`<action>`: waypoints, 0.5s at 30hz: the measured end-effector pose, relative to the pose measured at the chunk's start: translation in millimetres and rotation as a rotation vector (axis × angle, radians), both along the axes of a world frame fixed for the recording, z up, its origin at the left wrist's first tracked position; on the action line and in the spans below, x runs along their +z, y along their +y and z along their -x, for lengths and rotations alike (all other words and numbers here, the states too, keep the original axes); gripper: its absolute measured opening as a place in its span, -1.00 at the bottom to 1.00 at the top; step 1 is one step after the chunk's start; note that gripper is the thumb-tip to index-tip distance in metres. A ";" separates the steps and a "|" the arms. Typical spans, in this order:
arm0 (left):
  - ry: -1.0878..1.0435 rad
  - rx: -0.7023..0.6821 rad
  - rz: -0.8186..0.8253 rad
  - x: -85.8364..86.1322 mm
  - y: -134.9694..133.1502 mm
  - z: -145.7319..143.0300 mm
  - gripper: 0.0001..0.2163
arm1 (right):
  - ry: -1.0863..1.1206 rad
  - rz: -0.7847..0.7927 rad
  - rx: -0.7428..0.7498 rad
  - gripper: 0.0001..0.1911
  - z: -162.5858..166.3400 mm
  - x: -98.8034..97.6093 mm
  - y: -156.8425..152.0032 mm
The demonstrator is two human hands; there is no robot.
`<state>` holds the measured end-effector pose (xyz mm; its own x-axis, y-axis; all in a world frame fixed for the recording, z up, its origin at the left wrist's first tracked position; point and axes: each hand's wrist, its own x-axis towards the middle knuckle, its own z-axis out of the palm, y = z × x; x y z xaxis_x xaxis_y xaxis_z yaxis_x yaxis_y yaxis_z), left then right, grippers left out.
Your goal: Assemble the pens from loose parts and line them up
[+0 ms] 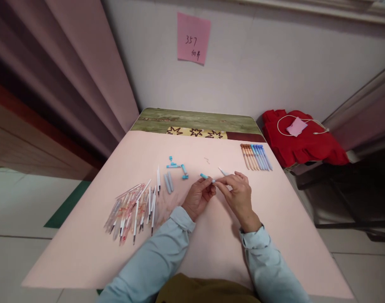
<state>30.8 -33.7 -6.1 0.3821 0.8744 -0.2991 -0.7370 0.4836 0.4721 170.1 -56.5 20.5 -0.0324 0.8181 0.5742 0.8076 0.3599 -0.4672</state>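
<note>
Between the fingers of my left hand (199, 195) is a bright blue pen barrel (204, 176), its upper end sticking out past the fingertips. My right hand (236, 194) pinches at the pale other end of that barrel with thumb and forefinger; any small part inside the pinch is hidden. A pale pen piece with a pointed tip (222, 171) shows just beyond the right fingers, and I cannot tell whether they touch it. Left of my hands lie several blue pen parts (184, 170) and a few grey-blue tubes (169, 182).
A heap of pinkish clear barrels (124, 212) and white refills (153, 202) covers the table's left. Tiny springs (207, 160) lie beyond my hands. A row of brown and blue pens (256, 157) lies at right. A red cloth (309, 145) with a cable is beside the table.
</note>
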 end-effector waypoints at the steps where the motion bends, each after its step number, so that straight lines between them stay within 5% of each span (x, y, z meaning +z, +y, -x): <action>1: -0.001 -0.015 0.001 0.1 -0.4 0.4 -0.86 | 0.030 0.018 0.003 -0.72 -0.3 0.0 0.0; 9: -0.176 -0.125 0.151 0.2 -2.5 3.9 -0.92 | 0.467 0.332 0.019 -0.65 3.4 4.8 -2.9; 15: -0.343 -0.003 0.201 8.7 -1.3 4.5 -0.93 | 0.112 0.116 -0.207 -0.72 -10.6 -5.6 1.8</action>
<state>26.4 -35.0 2.7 0.4922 0.8100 -0.3189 -0.8338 0.5439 0.0945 180.8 -54.8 15.0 0.2009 0.8610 0.4672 0.7996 0.1314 -0.5860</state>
